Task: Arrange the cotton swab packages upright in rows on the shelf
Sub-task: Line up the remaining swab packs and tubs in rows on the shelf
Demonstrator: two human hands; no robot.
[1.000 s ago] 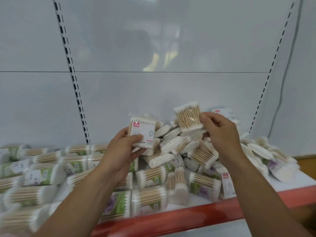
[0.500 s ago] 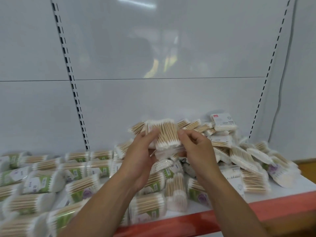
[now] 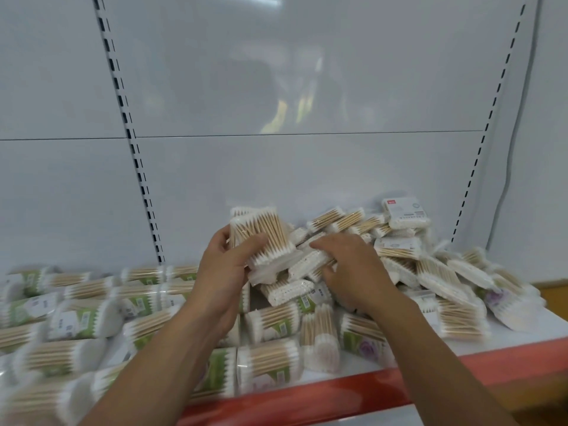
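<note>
On the white shelf with a red front lip (image 3: 338, 392), the left grip (image 3: 227, 269) is clasping a stack of flat clear packs of wooden-stick cotton swabs (image 3: 261, 238), tilted, just above the middle of the pile. The right grip (image 3: 353, 269) is lying on the loose heap of flat swab packs (image 3: 430, 272) just right of that stack. Its fingers are curving over a white pack edge, and I cannot tell whether it is actually holding anything. Round green-labelled rolls of swabs (image 3: 83, 318) are lying on their sides, crowding the left and near parts of the shelf. A white boxed pack (image 3: 405, 212) is sitting atop the heap's far side, against the white back panel (image 3: 307, 173). Both forearms are covering packs near the front. The leftmost rolls are blurring, and their labels are unreadable.
</note>
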